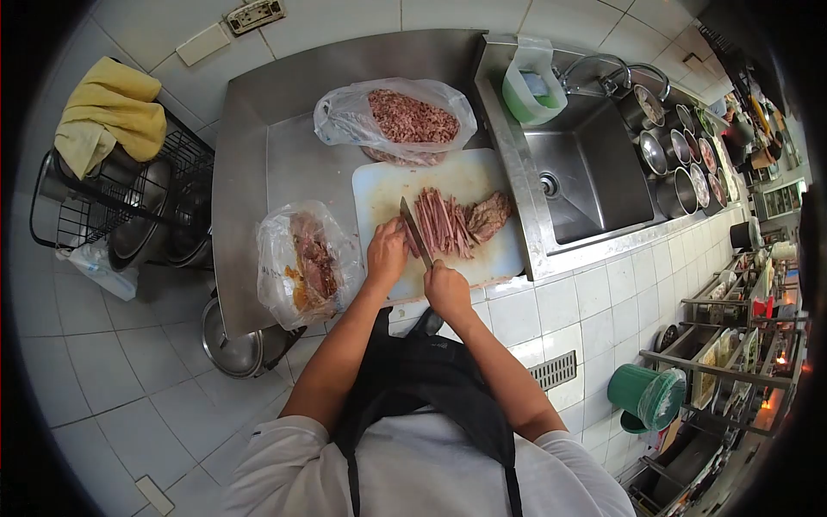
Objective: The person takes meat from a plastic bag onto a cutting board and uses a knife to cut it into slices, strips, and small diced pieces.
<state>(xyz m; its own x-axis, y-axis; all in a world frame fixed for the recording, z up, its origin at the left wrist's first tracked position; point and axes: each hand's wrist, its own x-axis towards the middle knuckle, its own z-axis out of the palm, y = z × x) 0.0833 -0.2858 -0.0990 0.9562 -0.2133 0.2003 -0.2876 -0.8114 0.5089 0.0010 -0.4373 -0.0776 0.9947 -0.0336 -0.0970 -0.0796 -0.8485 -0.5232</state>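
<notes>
A white cutting board lies on the steel counter. My right hand is closed round the handle of a knife, whose blade points away over the board. Just left of the blade, my left hand rests at the board, its fingers bent; whatever is under them is hidden. Right of the knife lie sliced meat strips, with a larger meat piece beside them. Behind the board sits a clear bag of minced meat. A second bag with meat lies to the left.
A steel sink adjoins on the right, with a green container at its corner and several metal pots beyond. On the left stands a wire rack under a yellow cloth. A green bin stands at lower right.
</notes>
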